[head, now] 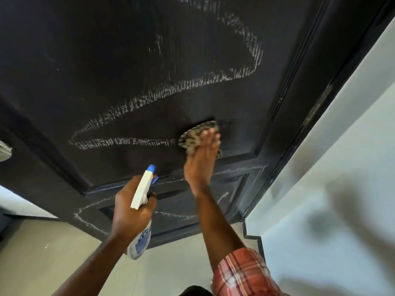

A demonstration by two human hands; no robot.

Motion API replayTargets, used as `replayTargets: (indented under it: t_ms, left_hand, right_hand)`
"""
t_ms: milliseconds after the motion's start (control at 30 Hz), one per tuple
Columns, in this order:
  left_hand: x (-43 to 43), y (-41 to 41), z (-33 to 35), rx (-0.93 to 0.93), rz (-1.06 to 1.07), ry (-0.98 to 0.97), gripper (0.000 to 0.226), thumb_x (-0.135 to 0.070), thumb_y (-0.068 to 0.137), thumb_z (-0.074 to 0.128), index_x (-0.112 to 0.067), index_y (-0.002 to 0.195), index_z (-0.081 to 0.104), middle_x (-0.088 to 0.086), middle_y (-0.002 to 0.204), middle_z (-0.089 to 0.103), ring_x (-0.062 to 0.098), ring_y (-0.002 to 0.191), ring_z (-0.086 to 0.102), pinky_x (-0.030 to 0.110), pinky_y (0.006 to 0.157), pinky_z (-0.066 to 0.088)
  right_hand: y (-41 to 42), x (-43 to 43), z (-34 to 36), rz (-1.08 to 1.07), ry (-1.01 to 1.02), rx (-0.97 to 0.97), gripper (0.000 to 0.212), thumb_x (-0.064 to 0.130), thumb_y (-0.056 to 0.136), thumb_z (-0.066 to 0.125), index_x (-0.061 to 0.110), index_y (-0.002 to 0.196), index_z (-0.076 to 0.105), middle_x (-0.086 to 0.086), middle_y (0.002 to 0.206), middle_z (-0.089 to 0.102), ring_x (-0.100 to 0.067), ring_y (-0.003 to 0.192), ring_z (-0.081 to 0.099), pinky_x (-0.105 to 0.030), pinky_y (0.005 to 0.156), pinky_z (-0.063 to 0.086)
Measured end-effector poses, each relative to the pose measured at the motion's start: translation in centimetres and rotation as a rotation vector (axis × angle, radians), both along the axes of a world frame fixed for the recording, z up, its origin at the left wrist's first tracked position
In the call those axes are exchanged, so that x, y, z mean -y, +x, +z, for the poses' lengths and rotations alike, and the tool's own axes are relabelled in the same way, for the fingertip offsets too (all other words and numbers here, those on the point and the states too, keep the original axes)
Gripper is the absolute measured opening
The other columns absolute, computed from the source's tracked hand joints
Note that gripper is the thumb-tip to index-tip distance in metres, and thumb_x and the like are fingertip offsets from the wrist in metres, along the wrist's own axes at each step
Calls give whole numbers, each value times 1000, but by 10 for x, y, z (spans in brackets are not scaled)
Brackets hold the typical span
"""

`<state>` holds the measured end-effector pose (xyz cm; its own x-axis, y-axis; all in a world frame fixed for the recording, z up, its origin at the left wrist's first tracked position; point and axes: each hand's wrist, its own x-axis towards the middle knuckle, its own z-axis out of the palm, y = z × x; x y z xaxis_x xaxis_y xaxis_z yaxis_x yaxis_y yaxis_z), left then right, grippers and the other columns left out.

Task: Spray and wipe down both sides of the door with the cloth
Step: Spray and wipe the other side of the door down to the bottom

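A black panelled door (pixel 106 71) fills the upper view, marked with long white chalky streaks. My right hand (pixel 203 159) presses a patterned brown-and-cream cloth (pixel 192 135) flat against the door's lower middle, at the right end of one streak, fingers straight. My left hand (pixel 130 208) grips a spray bottle (pixel 143 189) with a white head and blue nozzle, held just in front of the door's lower panel; its blue-and-white body hangs below my fist.
A pale wall (pixel 331 189) stands to the right, beside the door frame and a hinge (pixel 318 105). Light floor tiles (pixel 53 253) lie below. A metal door handle (pixel 4 150) shows at the left edge. My plaid sleeve is at the bottom right.
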<state>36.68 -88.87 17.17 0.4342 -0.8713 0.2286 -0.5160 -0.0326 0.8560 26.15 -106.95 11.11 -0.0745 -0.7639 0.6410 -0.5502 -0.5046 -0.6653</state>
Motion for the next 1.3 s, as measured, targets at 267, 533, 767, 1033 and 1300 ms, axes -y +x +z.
replayTargets:
  t_ms: [267, 533, 767, 1033, 1300]
  left_hand:
    - [12, -14, -8, -117, 63, 8, 47, 3, 80, 70, -20, 119, 57, 9, 92, 66, 27, 76, 67, 34, 66, 57]
    - [7, -5, -12, -121, 186, -27, 50, 10, 75, 70, -7, 120, 57, 4, 86, 63, 23, 77, 64, 25, 63, 49]
    - [-18, 53, -12, -40, 192, -45, 48, 1, 76, 71, -21, 115, 57, 10, 94, 64, 32, 78, 64, 32, 65, 54]
    - [-36, 100, -23, -51, 215, -98, 49, 9, 75, 67, -29, 106, 59, -16, 86, 62, 5, 72, 59, 11, 59, 46]
    - [-47, 139, -24, -61, 196, -142, 42, -2, 68, 62, -30, 100, 57, -9, 80, 62, 14, 65, 58, 26, 55, 48]
  right_hand:
    - [-95, 46, 0, -137, 245, 471, 67, 30, 105, 34, 2, 153, -3, -20, 160, 12, -32, 145, 23, -24, 119, 21]
    - [71, -48, -9, 40, 0, 7, 71, 27, 98, 36, 23, 155, -7, -1, 161, -11, -25, 147, -16, -41, 121, -7]
    - [50, -37, -17, 11, -55, -66, 63, 1, 86, 40, -8, 146, 21, -32, 143, 39, -48, 133, 35, -42, 119, 10]
    - [15, 9, -3, -124, 158, 695, 62, 24, 104, 40, -14, 145, 15, -32, 150, 26, -29, 137, 32, -13, 111, 26]
    - [198, -93, 0, 135, -187, -5, 63, 22, 100, 32, 13, 154, 1, -4, 163, -4, -30, 148, -12, -50, 121, 2]
